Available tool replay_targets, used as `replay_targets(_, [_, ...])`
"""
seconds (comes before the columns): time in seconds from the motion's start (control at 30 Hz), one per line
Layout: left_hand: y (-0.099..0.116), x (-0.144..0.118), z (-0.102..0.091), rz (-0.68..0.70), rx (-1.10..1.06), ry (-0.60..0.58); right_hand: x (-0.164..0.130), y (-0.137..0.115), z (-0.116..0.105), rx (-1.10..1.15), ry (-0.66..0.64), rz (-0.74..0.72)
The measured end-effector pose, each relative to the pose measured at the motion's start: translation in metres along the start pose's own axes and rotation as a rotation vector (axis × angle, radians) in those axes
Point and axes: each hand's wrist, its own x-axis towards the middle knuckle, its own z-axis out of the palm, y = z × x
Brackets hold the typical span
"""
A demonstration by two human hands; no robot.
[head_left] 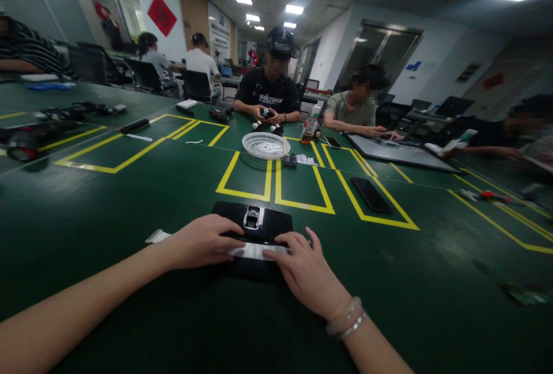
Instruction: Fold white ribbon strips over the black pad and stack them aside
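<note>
A black glossy panel [276, 222] with a silver-rimmed square opening lies on the green table in front of me. Across it runs a flat white strip [254, 251], whose pale end [158, 237] sticks out past my left forearm. My left hand [207, 240] has its fingers closed on the strip's left part, against the panel. From the right, my right hand [305, 267] grips the strip with thumb and fingers, the index finger bent over the panel's edge. The underside of the panel is hidden.
A white round basket [266, 146] stands beyond the panel, with a small grey part [290, 161] beside it. To the right lie a black phone [371, 194] and a green circuit board [527, 293]. Co-workers sit across the table near a bottle [309, 131] and a large flat screen [401, 152].
</note>
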Motion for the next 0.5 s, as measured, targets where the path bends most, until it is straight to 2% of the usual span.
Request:
replay_targets(0.1, [0.006, 0.004, 0.000, -0.001, -0.001, -0.049, 0.000, -0.006, 0.000, -0.045, 0.023, 0.005])
replay_targets(0.27, [0.012, 0.006, -0.001, -0.093, -0.026, -0.076, 0.000, -0.013, 0.000, -0.093, 0.039, -0.009])
replay_targets(0.5, [0.011, 0.004, 0.015, -0.142, -0.063, -0.142, 0.002, -0.010, 0.002, -0.089, 0.082, -0.014])
